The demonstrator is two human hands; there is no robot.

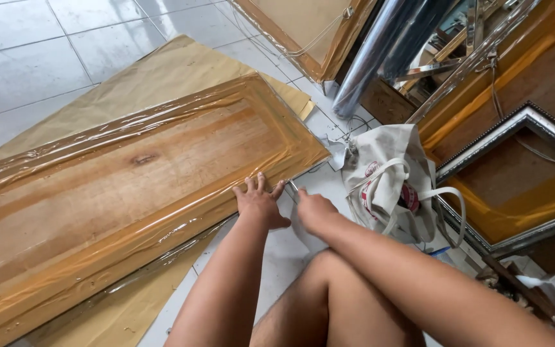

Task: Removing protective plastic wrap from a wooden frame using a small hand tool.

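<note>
Left hand (259, 202) presses flat on the plastic-wrapped wooden panel's (123, 186) near edge.

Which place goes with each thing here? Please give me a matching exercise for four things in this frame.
Things:
1. wooden panel wrapped in clear film
2. brown paper sheet
3. white tote bag
4. left hand

Places:
A. on the tiles right of the hands
B. flat on the panel's near edge
C. on top of the brown paper
D. spread on the floor under the panel

Pairs: 1-C, 2-D, 3-A, 4-B
</note>
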